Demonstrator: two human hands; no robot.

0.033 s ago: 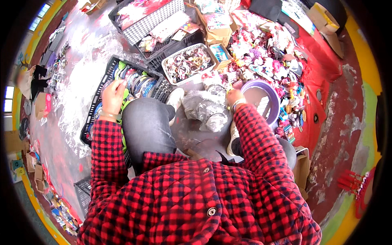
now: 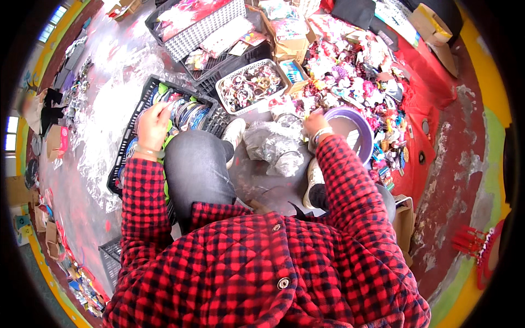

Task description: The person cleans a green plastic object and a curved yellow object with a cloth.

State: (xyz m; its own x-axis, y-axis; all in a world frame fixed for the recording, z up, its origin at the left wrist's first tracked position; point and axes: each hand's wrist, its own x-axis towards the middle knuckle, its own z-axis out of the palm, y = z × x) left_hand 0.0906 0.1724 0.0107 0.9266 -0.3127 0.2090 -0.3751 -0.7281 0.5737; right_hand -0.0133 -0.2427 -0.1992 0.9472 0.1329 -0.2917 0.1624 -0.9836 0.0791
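Observation:
My left hand [image 2: 153, 127] is raised over a black plastic crate [image 2: 143, 98] with its fingers pinched together. Whatever they may hold is too small to make out. Several rounded bands, perhaps hair bands [image 2: 188, 113], in blue, white and green fill this crate. My right hand [image 2: 316, 126] is closed between a crumpled clear plastic bag [image 2: 273, 143] and a purple basin [image 2: 369, 131]. A small yellow-green bit shows at its fingertips, but its kind is unclear. The plastic bag lies on the floor between my shoes.
Ahead stands a white basket [image 2: 223, 94] of hair ties or bracelets, beside an open carton [image 2: 295, 76]. A heap of colourful small accessories [image 2: 350, 71] spreads over red cloth [image 2: 429, 104] at the right. Stacked grey and black crates [image 2: 205, 35] stand further off.
My right hand has shifted slightly up, away from me. My left hand has hardly moved, and the crates, bag and basin stay in place.

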